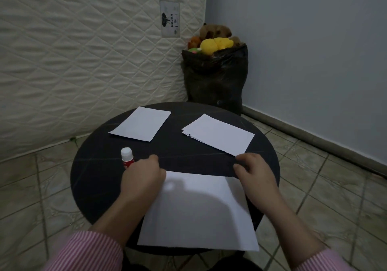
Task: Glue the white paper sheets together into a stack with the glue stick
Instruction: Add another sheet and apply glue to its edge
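A large white paper sheet (196, 212) lies at the near edge of the round black table (94, 176). My left hand (142, 178) pinches the sheet's far left corner. My right hand (255, 174) pinches its far right corner. A glue stick (127, 157) with a white cap and red body stands upright just left of my left hand. A single white sheet (141, 124) lies at the far left of the table. A small stack of white sheets (218, 134) lies at the far right, its near corner close to my right hand.
An upright quilted mattress (83, 61) stands behind the table on the left. A black bag of plush toys (215, 78) sits in the corner beside a blue-grey wall. Tiled floor surrounds the table.
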